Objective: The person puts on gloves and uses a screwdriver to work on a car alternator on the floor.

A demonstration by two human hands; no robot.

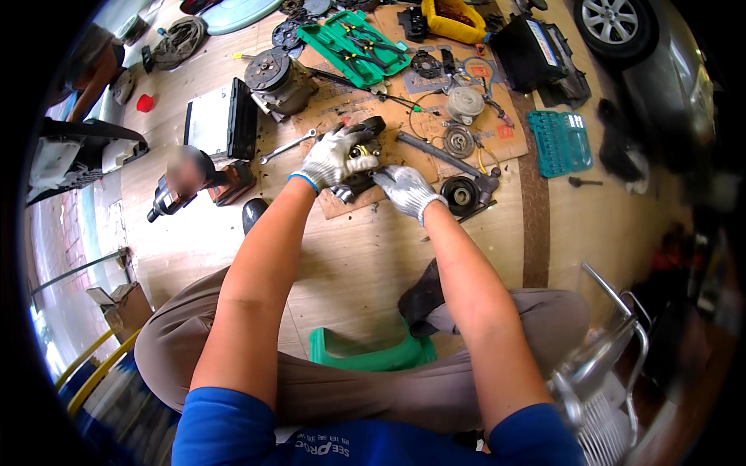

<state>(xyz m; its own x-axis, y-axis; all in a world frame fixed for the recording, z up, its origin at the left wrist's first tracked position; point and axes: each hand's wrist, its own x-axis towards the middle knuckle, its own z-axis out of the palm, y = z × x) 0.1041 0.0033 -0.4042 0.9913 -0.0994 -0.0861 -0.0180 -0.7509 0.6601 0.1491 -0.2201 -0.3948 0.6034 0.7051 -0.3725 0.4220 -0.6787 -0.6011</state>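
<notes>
My left hand (336, 159), in a white knit glove with a blue cuff, is wrapped round a dark, greasy metal machine part (357, 183) with a brass-coloured spot showing between the fingers. Close against its right side, my right hand (406, 191), gloved in grey and white, has its fingers curled together; what they grip is hidden. Left of the part lies a combination wrench (288, 146). A hammer (447, 158) rests beyond my right hand, and a black ring-shaped pulley (460, 196) sits just beside it.
Stained cardboard (404, 116) lies under the parts. Around it are a compressor (280, 84), a green plier case (353, 48), a teal socket case (559, 144), a cordless power tool (186, 182) and a battery (536, 50). A green stool (373, 356) stands near my legs; a car wheel (614, 23) is far right.
</notes>
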